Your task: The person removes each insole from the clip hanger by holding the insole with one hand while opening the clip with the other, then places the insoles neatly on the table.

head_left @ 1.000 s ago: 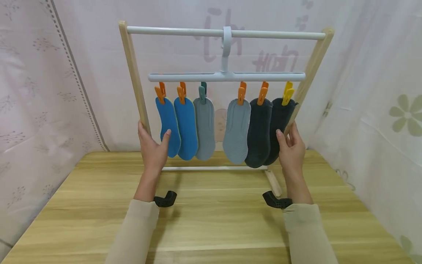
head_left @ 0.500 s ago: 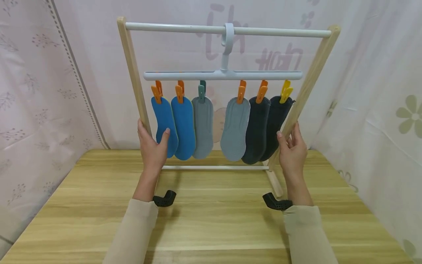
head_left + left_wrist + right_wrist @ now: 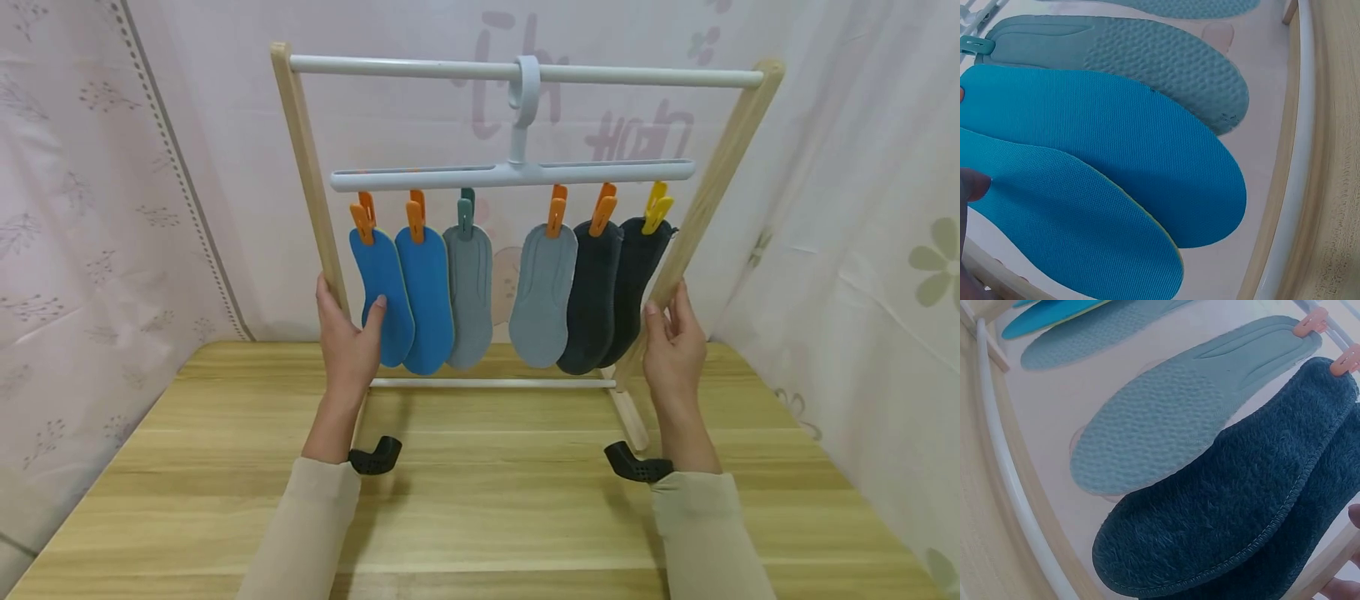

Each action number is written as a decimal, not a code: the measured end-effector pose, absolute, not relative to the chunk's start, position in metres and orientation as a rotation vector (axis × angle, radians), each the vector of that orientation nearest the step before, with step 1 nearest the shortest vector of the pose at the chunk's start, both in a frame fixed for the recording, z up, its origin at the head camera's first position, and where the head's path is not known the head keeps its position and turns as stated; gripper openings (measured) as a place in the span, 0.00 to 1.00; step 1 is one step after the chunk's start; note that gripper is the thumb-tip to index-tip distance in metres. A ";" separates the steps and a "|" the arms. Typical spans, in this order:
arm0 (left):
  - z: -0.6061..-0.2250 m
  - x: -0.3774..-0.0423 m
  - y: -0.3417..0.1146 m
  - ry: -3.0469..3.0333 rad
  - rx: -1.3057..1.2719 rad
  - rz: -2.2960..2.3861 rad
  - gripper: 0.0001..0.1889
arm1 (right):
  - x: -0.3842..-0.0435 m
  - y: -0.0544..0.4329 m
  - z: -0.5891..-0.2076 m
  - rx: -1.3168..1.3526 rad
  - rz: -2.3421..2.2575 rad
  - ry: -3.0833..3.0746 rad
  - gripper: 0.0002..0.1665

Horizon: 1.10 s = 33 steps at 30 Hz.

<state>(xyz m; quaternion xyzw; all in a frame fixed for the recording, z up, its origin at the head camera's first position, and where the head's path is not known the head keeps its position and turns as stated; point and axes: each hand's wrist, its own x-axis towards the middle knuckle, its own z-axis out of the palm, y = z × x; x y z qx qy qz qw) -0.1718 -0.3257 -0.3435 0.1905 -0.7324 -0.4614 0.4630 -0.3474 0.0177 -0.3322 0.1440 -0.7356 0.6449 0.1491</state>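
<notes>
A wood-and-white drying rack [image 3: 412, 68] carries a white hanger [image 3: 517, 173] hooked over its top bar. Clips hold insoles under the hanger: two blue ones [image 3: 424, 300], two grey ones [image 3: 543, 296] and two dark fleecy ones [image 3: 590, 300]. My left hand [image 3: 348, 346] grips the rack's left post, its thumb in front of the outer blue insole [image 3: 1079, 212]. At the other side, my right hand [image 3: 673, 354] holds the right post [image 3: 712, 187], thumb toward the person, just beside the outer dark insole [image 3: 633, 292]. Fingers behind both posts are partly hidden.
The rack's lower white bar [image 3: 491, 383] and wooden foot [image 3: 628, 417] are low over the wooden table [image 3: 487, 517]. Printed curtains [image 3: 847, 208] close in the back and both sides. Black wrist cameras [image 3: 375, 456] sit at both cuffs.
The rack's right post and my right hand have shifted slightly right. The hanger now tilts a little, right end up, and the insoles have swung. My left hand has hardly moved.
</notes>
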 end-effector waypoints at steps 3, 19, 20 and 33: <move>-0.343 -0.172 -0.325 -1.799 0.462 -1.139 0.43 | -0.348 0.019 -0.333 0.432 1.847 -2.118 0.36; -0.312 -0.152 -0.312 -1.575 0.390 -1.122 0.38 | -0.322 0.019 -0.303 0.248 1.921 -1.756 0.28; -0.307 -0.147 -0.312 -1.568 0.385 -1.105 0.37 | -0.319 0.017 -0.299 0.244 1.927 -1.721 0.26; -0.266 -0.126 -0.321 -1.812 0.238 -0.935 0.18 | -0.258 -0.014 -0.279 0.627 1.843 -1.716 0.18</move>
